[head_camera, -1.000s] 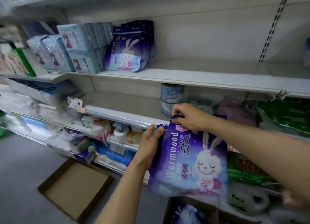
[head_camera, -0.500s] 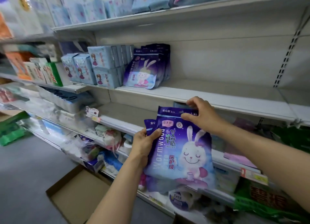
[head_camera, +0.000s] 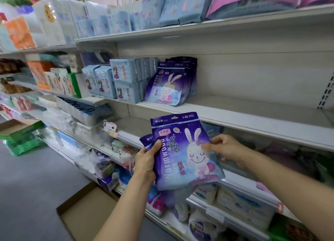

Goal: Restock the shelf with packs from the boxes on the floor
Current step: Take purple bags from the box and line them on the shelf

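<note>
Below the shelf, both hands' curled fingers pinch the purple packs at opposite side edges.

left hand: raised, grip curled, thumb forward | right hand: raised, grip curled, fingers leftward
</note>
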